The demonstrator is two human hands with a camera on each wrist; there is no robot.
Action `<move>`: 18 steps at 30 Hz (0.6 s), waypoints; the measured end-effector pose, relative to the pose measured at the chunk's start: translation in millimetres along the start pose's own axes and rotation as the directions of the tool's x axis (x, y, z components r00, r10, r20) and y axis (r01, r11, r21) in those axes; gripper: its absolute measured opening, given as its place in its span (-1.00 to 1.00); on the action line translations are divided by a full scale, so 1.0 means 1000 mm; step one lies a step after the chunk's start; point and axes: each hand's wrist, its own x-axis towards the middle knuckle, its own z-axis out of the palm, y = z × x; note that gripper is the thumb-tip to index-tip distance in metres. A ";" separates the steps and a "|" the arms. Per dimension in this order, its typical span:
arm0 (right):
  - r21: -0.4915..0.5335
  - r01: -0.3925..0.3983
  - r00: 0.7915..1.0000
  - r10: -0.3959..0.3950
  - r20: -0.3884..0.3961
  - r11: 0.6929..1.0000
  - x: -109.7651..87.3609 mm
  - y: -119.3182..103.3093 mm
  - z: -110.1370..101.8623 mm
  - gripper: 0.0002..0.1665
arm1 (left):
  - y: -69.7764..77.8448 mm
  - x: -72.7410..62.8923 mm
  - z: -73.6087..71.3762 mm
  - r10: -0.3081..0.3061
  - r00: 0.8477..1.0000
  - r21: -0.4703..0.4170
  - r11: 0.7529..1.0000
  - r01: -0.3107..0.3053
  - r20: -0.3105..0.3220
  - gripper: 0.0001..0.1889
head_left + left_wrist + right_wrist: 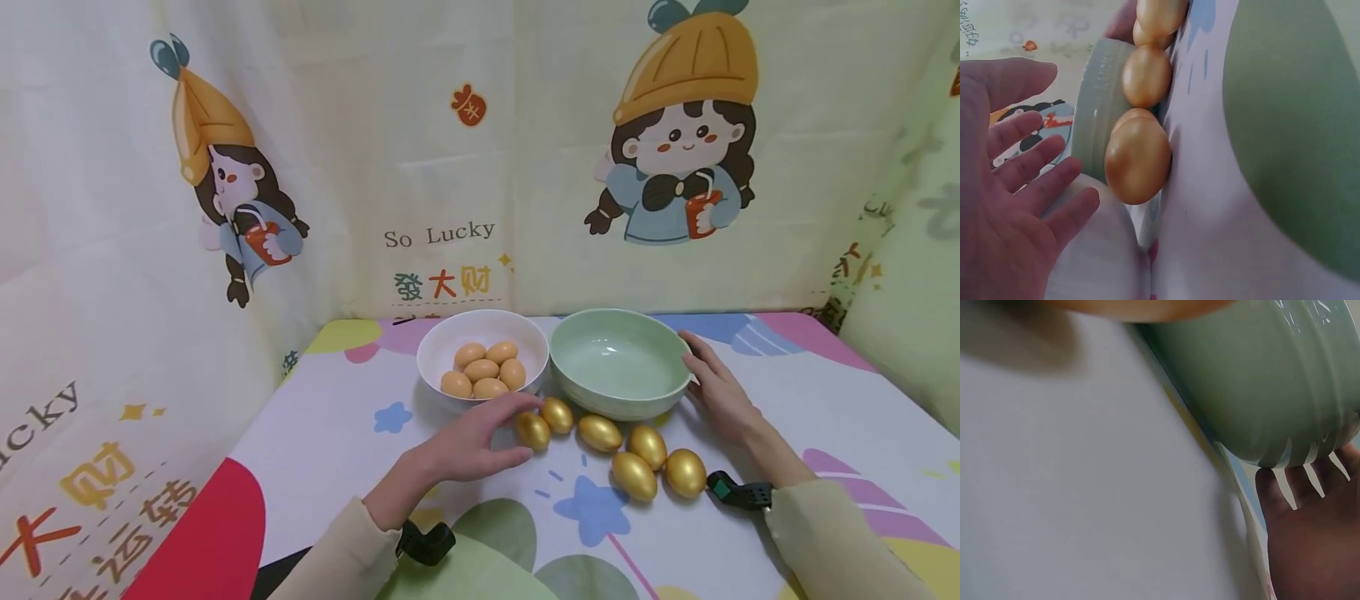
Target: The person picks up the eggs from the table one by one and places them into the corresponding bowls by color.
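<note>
My left hand point(468, 442) hovers in front of the white bowl point(480, 323), its fingers extended beside the nearest gold eggs point(534, 431). The left wrist view shows its palm with spread fingers and nothing in it. Inside the white bowl lie several brown eggs point(481, 370). To the right of that bowl stands a pale green bowl point(611, 402), with no eggs visible in it. Against its right side rest the fingers of my right hand point(720, 396); in the right wrist view they touch the outer wall, and the thumb cannot be made out.
More gold eggs point(633, 477) lie loose on the tabletop in front of the green bowl. A colourful printed cloth point(322, 450) covers the table. Behind and at the sides hang cream curtains point(555, 167) with cartoon figures. Both wrists carry dark straps.
</note>
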 end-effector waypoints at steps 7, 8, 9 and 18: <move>-0.002 0.011 1.000 -0.011 -0.015 1.000 0.000 0.001 0.002 -0.16 | -0.001 0.003 0.004 -0.082 0.996 0.045 0.996 0.081 0.032 -0.39; -0.007 0.011 1.000 -0.011 -0.017 1.000 0.000 0.001 0.002 -0.16 | -0.001 0.004 0.005 -0.090 0.995 0.046 0.995 0.088 0.033 -0.39; -0.011 0.011 1.000 -0.011 -0.020 1.000 -0.001 0.001 0.002 -0.16 | -0.001 0.004 0.006 -0.095 0.995 0.043 0.995 0.094 0.034 -0.39; -0.019 0.013 1.000 -0.013 -0.028 1.000 0.000 0.000 0.002 -0.17 | -0.003 0.004 0.014 -0.024 1.000 0.001 1.000 0.024 0.005 -0.43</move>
